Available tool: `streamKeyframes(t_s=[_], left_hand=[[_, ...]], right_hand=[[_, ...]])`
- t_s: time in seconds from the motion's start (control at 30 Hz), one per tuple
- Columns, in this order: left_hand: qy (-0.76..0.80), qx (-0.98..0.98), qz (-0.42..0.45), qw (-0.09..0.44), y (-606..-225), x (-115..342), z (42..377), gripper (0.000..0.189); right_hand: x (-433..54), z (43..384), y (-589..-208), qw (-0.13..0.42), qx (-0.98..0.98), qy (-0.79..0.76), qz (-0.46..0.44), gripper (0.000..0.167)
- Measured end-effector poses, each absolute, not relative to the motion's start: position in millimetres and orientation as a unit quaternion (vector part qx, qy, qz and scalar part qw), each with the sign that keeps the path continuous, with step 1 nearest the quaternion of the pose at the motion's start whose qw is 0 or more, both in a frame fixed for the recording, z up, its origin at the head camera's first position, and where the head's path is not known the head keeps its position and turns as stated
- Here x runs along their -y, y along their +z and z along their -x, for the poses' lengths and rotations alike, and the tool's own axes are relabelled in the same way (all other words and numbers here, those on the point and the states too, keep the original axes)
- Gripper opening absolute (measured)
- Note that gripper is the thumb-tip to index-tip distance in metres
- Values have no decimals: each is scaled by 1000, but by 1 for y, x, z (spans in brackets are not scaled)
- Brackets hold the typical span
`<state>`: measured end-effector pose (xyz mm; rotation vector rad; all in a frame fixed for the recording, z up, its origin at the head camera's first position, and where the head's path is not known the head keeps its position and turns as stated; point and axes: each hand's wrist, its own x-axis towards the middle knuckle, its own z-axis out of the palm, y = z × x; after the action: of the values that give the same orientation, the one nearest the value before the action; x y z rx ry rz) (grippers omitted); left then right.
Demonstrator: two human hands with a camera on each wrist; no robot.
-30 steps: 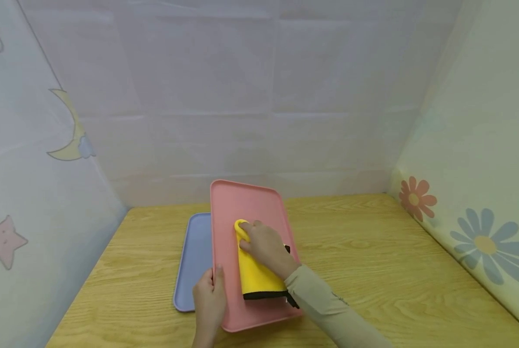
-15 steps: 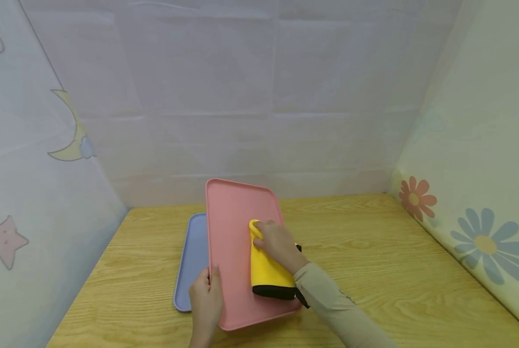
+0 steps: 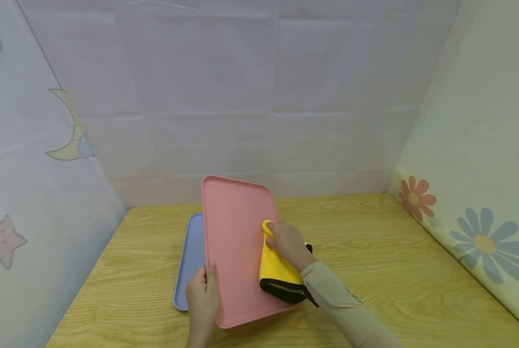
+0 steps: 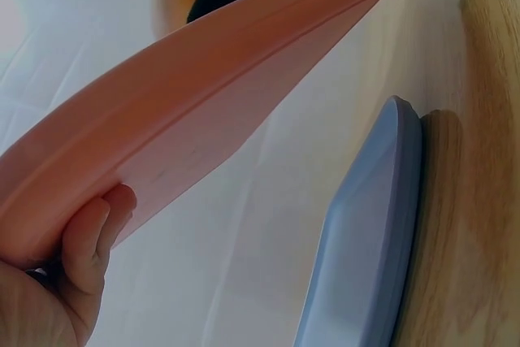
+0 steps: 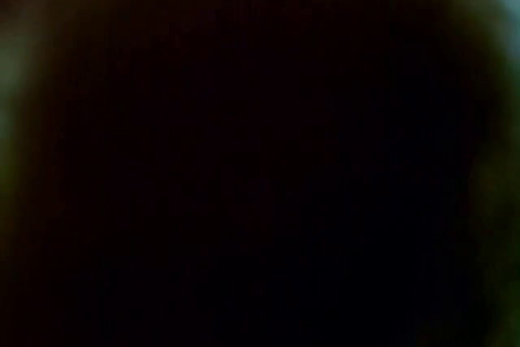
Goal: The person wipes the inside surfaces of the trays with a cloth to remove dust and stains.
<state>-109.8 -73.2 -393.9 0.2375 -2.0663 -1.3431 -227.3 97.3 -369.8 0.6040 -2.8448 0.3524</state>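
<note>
A pink tray (image 3: 235, 241) is held tilted up off the table, its inner face toward the head camera. My left hand (image 3: 202, 299) grips its lower left edge, thumb on the front; in the left wrist view curled fingers (image 4: 101, 229) show against the tray's underside. On the tray's right part, my right hand (image 3: 289, 246) holds a yellow cloth (image 3: 276, 268) with black edging against the surface. The cloth hangs in a fold below the hand. The right wrist view is almost wholly dark and shows nothing clear.
A blue tray (image 3: 191, 256) lies flat on the wooden table (image 3: 372, 270), partly hidden behind the pink tray. A pale backdrop (image 3: 242, 96) stands behind the table, with printed side sheets at left and right.
My right hand has moved the yellow cloth to the right across the pink tray. The tray and my left hand have shifted slightly to the left.
</note>
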Motion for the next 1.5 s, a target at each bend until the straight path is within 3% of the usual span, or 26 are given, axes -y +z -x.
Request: streamKeyframes(t_s=[0.4, 0.67, 0.93, 1.17, 1.5], left_hand=[[-512, 786, -88, 334, -392, 75, 111, 30], [-514, 785, -85, 337, -393, 77, 111, 31], [-517, 784, -93, 331, -394, 74, 111, 29], [-517, 783, -98, 331, -393, 73, 111, 30], [-517, 786, -105, 321, -392, 72, 110, 31]], right_hand=[[-109, 233, -384, 134, 964, 101, -206, 22], [-108, 240, -384, 49, 954, 232, -183, 31], [-99, 236, -382, 8, 927, 317, -199, 30], [-85, 228, -376, 15, 916, 336, -221, 17], [-65, 216, -367, 32, 909, 334, -247, 13]])
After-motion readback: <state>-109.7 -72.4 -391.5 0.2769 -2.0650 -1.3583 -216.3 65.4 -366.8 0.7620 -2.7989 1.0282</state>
